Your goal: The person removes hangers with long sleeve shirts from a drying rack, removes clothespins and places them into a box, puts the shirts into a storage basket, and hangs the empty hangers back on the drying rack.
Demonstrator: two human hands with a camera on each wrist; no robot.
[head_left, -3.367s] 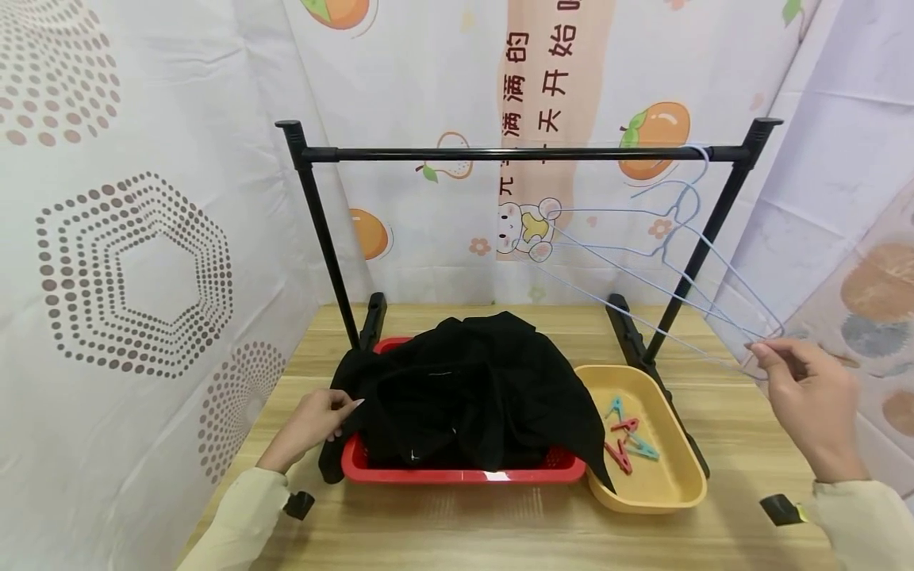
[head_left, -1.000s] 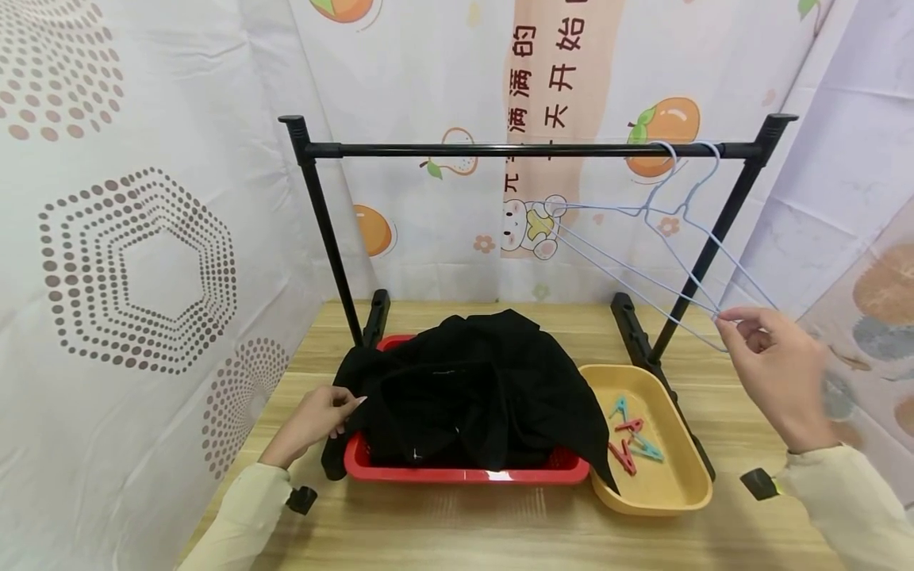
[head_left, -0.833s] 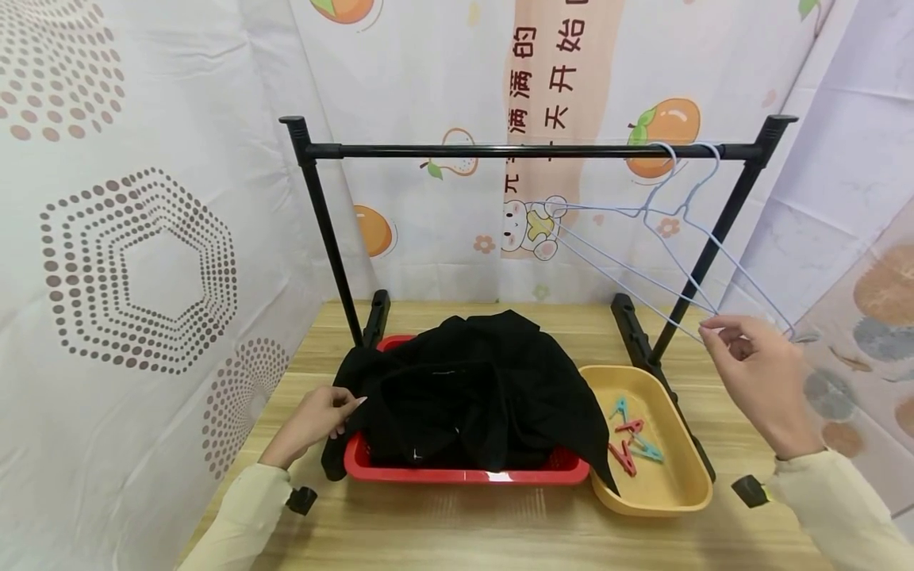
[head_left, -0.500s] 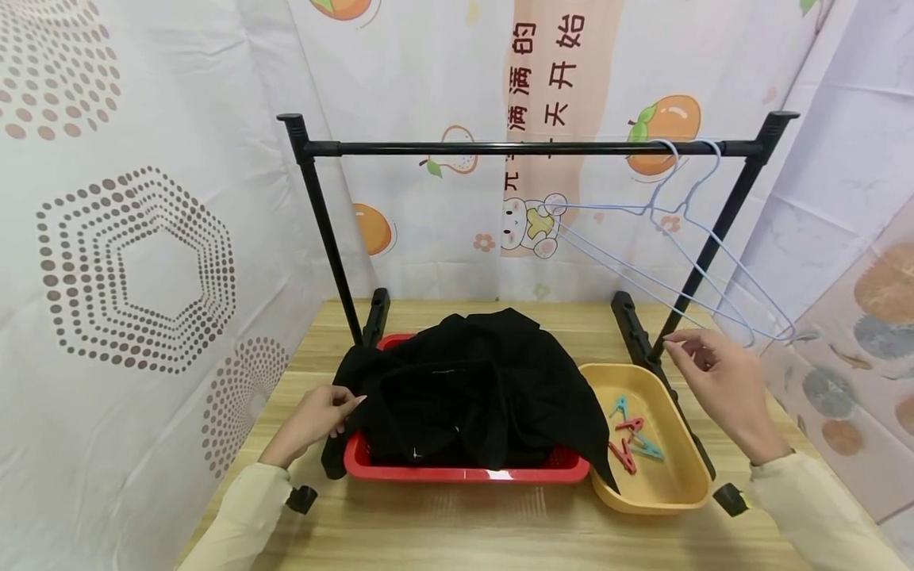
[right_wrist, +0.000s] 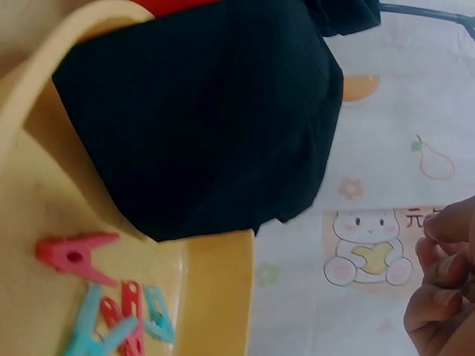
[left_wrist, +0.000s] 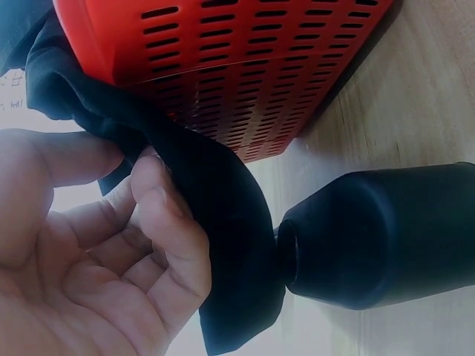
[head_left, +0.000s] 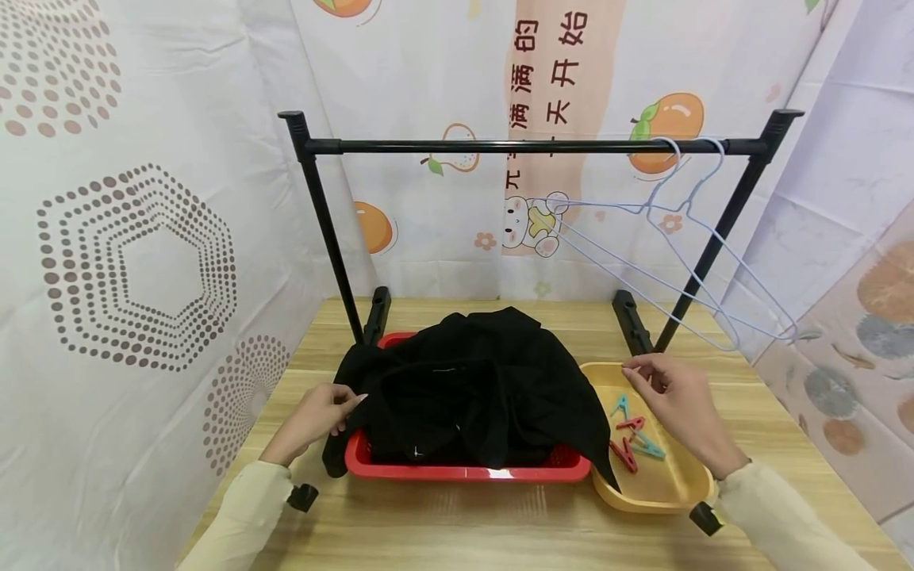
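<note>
A black garment [head_left: 550, 373] lies heaped in a red basket [head_left: 464, 473], its edges draped over the rim. At the left side, my left hand [head_left: 321, 416] pinches the garment's edge between thumb and fingers; the left wrist view shows the dark cloth [left_wrist: 234, 245] hanging from that pinch. My right hand [head_left: 678, 400] holds nothing, fingers loosely bent, over the yellow tray [head_left: 674, 507]. Two light blue wire hangers, a nearer one [head_left: 649, 205] and one farther right [head_left: 689, 208], hang by their hooks on the black rail.
The black rack's rail [head_left: 500, 147] spans behind the basket, its feet [head_left: 631, 321] on the wooden table [head_left: 400, 531]. In the tray lie several red and blue clothespins [head_left: 623, 456]. A garment corner overlaps the tray. Printed curtains [head_left: 143, 396] stand around.
Both hangers now hang on the rail; earlier one hook was off it. My right hand has let go of the hanger and moved down and left over the tray. My left hand stays put.
</note>
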